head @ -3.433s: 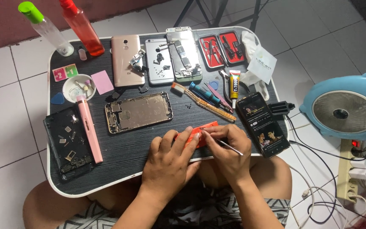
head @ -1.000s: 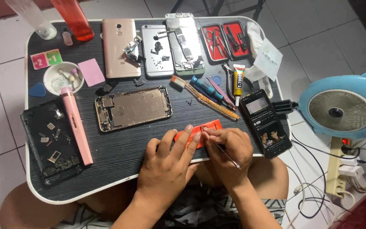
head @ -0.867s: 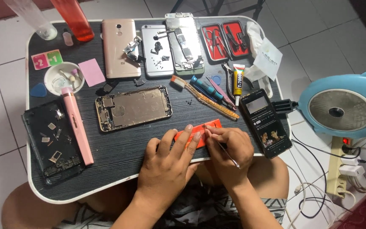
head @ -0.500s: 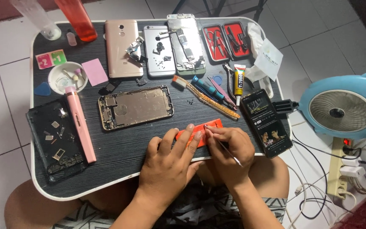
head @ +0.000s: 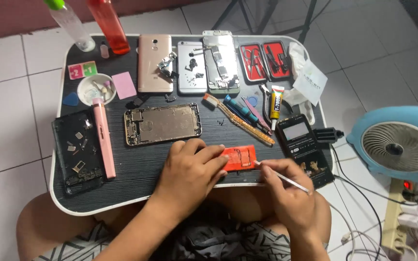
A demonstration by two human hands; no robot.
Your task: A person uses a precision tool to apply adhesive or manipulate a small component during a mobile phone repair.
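Near the left edge of the tabletop (head: 180, 159), a small white bowl (head: 96, 89) with a few tiny bits inside, too small to tell apart. At the far left corner, a clear bottle (head: 71, 25) with green cap and a red bottle (head: 107, 25), both upright. At the far edge toward the right, an open red case (head: 266, 60) with small metal tools in two halves. At the near left corner, a dark tray (head: 77, 151) with small loose parts spread in it, and a pink pen-shaped tool (head: 103, 137) along its right side.

Close to the near edge, at the middle, an orange part (head: 239, 158) lying flat on the tabletop. Left hand (head: 189, 173) resting on it, fingers (head: 214, 155) spread and pressed on its left end, not closed around it. Right hand (head: 293, 200) just right of the part, fingers pinched together on a thin metal pick (head: 281, 177), tip of the pick at the right edge of the orange part. Beyond the hands, an opened phone frame (head: 163, 123) in the middle, apart from both.
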